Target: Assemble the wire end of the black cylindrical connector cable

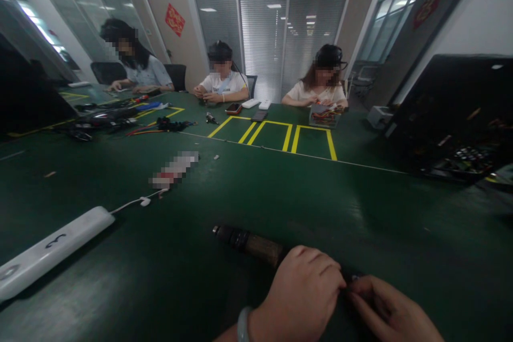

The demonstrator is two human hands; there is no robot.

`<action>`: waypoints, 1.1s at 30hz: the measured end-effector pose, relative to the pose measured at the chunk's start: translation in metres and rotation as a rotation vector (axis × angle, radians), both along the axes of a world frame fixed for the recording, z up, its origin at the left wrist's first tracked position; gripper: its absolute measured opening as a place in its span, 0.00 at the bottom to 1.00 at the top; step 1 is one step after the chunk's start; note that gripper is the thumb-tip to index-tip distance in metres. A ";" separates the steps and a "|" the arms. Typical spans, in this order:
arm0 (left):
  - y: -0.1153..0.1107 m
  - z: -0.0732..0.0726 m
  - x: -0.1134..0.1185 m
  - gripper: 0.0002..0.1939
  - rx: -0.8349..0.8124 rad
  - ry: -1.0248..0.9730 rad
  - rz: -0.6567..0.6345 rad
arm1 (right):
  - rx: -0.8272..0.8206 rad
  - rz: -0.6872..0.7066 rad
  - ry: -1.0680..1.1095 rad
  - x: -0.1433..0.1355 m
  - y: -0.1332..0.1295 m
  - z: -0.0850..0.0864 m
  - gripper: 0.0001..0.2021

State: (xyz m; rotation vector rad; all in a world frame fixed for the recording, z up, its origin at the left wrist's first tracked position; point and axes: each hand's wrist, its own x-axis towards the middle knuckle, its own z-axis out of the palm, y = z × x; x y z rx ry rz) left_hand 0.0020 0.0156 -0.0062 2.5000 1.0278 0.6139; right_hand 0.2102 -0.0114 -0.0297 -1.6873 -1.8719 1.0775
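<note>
A long, dark, pen-shaped power screwdriver (260,248) lies slantwise on the green table, its metal tip pointing to the upper left. Over its rear part my left hand (302,288) is closed, knuckles up, with a pale bracelet at the wrist. Close beside it on the right, my right hand (390,307) has thumb and forefinger pinched together at the tool's back end. Whatever sits between those fingertips is too dark and small to make out. The tool's middle and rear are mostly hidden by my left hand.
A white power strip (56,248) with a thin cord lies at the left. Dark cables and tools (104,117) are heaped beyond it. Black computer cases stand at both sides. Three people sit across the table, one behind a clear box (324,116) of wires.
</note>
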 end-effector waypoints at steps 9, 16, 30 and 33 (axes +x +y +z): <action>-0.004 -0.001 0.002 0.03 0.026 -0.039 0.027 | 0.021 -0.011 -0.020 -0.004 -0.002 0.003 0.10; -0.006 0.000 0.004 0.03 0.058 -0.015 0.052 | 0.061 -0.026 0.005 -0.010 -0.003 0.014 0.09; -0.013 -0.002 0.004 0.08 0.217 0.016 0.062 | 0.180 -0.152 -0.130 -0.016 -0.005 0.011 0.14; -0.017 -0.003 0.001 0.09 0.218 0.025 0.067 | 0.201 -0.162 -0.121 -0.019 -0.006 0.013 0.13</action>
